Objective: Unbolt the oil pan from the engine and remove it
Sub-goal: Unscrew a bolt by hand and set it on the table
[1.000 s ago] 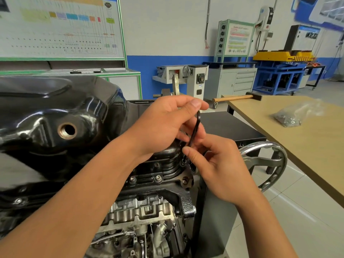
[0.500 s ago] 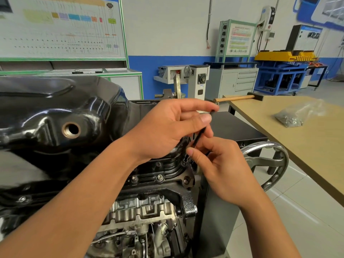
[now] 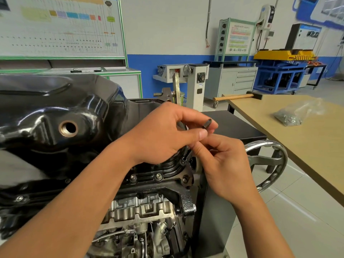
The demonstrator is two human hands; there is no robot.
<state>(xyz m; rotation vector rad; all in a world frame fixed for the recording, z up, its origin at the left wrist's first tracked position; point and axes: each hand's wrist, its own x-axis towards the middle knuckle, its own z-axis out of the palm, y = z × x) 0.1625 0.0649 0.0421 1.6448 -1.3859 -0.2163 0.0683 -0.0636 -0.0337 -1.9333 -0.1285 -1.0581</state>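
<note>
The oil pan sits on top of the upturned engine, its long axis running left to right in front of the person. The sump bulges upward and the brass-rimmed drain hole faces the person. At the pan's right end a thin black hex key slants from upper right down and left, with its tip at a flange bolt. The left hand pinches the key's upper end between thumb and fingers. The right hand, fingers curled, nips the shaft just below.

The engine hangs on a dark stand with a chromed handwheel, over a pale tiled floor. To the right, a wooden table carries a hammer and a clear plastic bag of small hardware. A wiring chart board and blue-banded walls stand behind.

The pan is glossy black pressed metal, ribbed along the flange, and its bolts still show along the near edge.
</note>
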